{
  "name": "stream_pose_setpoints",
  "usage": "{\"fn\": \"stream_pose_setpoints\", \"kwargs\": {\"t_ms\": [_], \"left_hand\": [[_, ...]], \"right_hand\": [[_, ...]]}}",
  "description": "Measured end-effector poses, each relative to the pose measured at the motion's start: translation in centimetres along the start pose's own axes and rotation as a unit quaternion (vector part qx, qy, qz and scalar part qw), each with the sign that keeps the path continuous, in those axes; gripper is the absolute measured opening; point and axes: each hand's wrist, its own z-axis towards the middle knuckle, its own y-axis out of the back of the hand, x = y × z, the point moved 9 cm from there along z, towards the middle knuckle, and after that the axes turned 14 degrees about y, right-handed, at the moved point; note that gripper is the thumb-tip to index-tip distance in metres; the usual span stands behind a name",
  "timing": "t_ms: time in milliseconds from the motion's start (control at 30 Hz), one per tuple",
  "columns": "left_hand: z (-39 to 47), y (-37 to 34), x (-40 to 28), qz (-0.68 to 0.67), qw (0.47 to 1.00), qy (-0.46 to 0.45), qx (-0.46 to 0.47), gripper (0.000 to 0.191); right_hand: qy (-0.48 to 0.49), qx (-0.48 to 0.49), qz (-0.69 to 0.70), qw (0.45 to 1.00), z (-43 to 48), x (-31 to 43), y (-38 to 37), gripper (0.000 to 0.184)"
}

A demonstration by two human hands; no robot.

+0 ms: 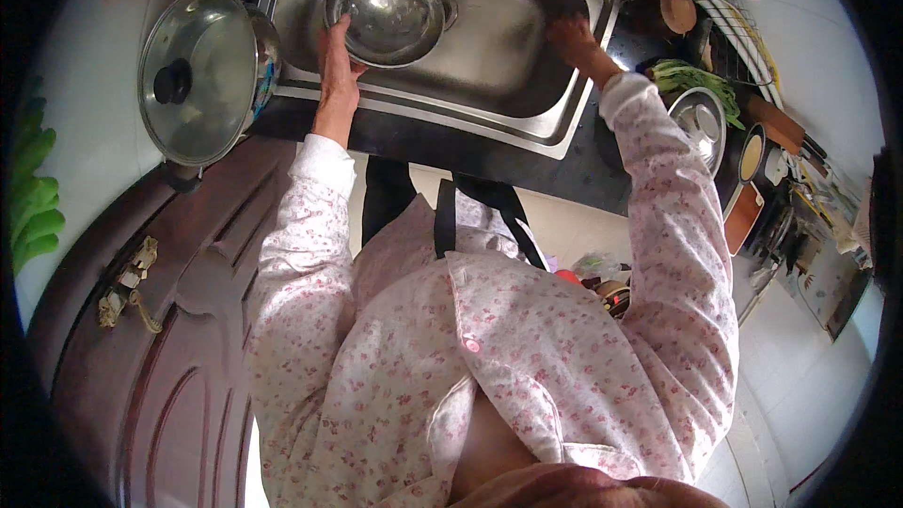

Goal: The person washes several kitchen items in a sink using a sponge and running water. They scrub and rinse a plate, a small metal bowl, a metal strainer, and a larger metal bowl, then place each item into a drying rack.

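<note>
A round stainless steel bowl (386, 14) rests in the left part of the metal sink (487, 60). My left hand (339, 62) grips the bowl's near left side, with the thumb over the rim. The bowl's inside is shiny and looks wet. At the sink's right wall is my right hand (573, 41), the fingers pointing inward. Shadow covers those fingers, so whether they hold anything cannot be made out. Behind the bowl's right edge a round drain fitting (449, 10) partly shows.
Left of the sink stands a large pot with a glass lid (201, 77). Leafy greens (695, 81), a metal bowl (698, 120) and a wire rack (741, 35) are on the right. The black counter edge (423, 137) runs before me; a dark wooden door (204, 282) is at left.
</note>
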Motion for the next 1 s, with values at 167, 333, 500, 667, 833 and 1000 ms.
{"fn": "stream_pose_setpoints", "kwargs": {"t_ms": [167, 333, 500, 667, 833, 1000], "left_hand": [[-0.4, 1.2, -0.7, -0.024, 0.999, 0.009, -0.026, 0.058], [0.1, 1.6, -0.6, -0.052, 0.999, -0.002, 0.004, 0.057], [-0.9, 0.5, -0.7, -0.077, 0.997, 0.008, 0.029, 0.056], [-0.6, 0.9, -0.4, -0.08, 0.996, 0.018, 0.032, 0.057], [0.8, 0.7, 0.1, -0.087, 0.996, 0.024, 0.027, 0.057], [-0.2, 0.5, 0.3, -0.069, 0.997, 0.03, 0.009, 0.059]], "right_hand": [[-0.054, 0.206, 0.349, 0.912, 3.3, 11.4, -2.7, 0.03], [-0.023, -0.027, 0.55, 0.834, 7.7, 9.3, 5.6, 0.026], [-0.027, -0.211, 0.923, 0.321, 6.0, 14.8, 11.1, 0.03], [-0.032, 0.206, 0.407, 0.89, 2.3, 11.8, -1.0, 0.042], [-0.015, 0.024, 0.493, 0.87, 6.9, 13.6, -2.6, 0.028], [-0.12, -0.13, 0.673, 0.718, 11.9, 11.8, 0.3, 0.036]]}}
